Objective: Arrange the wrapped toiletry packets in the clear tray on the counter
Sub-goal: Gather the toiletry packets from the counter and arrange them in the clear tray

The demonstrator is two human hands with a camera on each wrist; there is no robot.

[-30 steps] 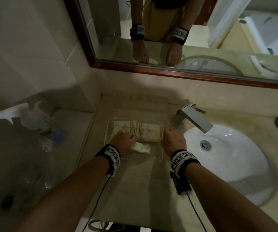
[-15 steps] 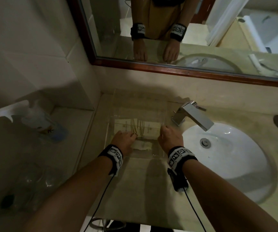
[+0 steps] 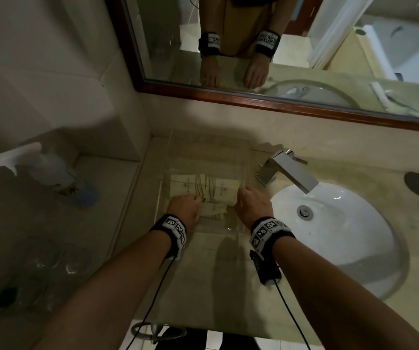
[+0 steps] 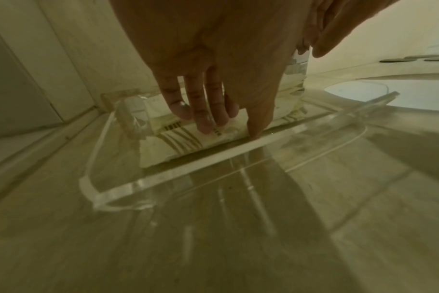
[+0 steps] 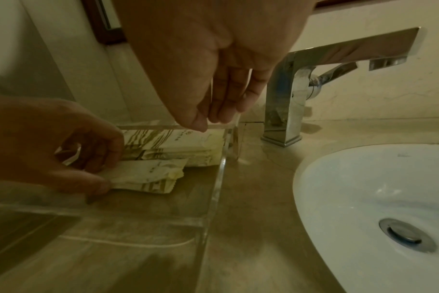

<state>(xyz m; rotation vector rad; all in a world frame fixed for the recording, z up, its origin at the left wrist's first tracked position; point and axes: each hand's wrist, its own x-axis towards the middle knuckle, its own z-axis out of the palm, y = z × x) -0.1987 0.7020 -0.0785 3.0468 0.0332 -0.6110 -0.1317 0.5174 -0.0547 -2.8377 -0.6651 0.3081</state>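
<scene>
Pinching a small cream wrapped packet (image 5: 148, 178) between thumb and curled fingers, the left hand (image 3: 184, 207) holds it against the larger gold-striped cream packets (image 3: 203, 189) lying inside the clear acrylic tray (image 4: 188, 170). The right hand (image 3: 252, 207) pinches the tray's right wall, thumb inside, apparently steadying it. Judged step: aligning packets; next, the small one needs squaring beside the stack. Bare tray floor remains nearer the person; the chrome tap (image 3: 287, 170) and white basin (image 3: 354, 223) stand close on the right.

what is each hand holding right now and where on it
Left hand pinches the small front packet by its left end. Right hand pinches the clear tray wall's top edge.
</scene>
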